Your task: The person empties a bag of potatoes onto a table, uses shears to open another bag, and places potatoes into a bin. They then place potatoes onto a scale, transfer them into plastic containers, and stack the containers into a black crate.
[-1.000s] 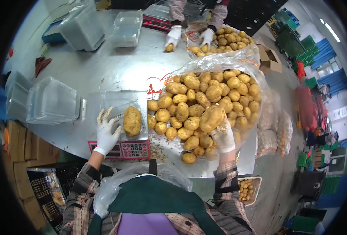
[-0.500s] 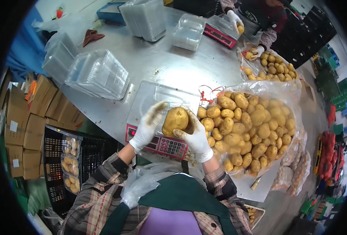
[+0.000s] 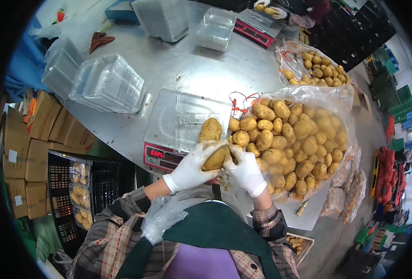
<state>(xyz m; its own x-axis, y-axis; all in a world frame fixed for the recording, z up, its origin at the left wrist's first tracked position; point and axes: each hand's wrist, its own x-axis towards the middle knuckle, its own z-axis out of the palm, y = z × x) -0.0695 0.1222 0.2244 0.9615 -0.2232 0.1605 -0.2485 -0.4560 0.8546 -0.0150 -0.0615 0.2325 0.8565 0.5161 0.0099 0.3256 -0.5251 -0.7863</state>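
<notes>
My left hand, in a white glove, is closed round a potato in front of the scale. My right hand, gloved too, pinches the right side of that same potato. Just beyond them a larger potato lies in a clear plastic tray on the scale, whose red display is lit. An open clear bag full of potatoes lies right of the scale.
Stacked clear trays stand at the left. Across the table a co-worker's gloved hands hold potatoes beside a second scale. A black crate with packed potatoes stands at lower left, near cardboard boxes.
The large potato has gone from my hands into the tray on the scale. My hands have come nearer together and now hold a different potato. The co-worker's hands have moved away from the other bag.
</notes>
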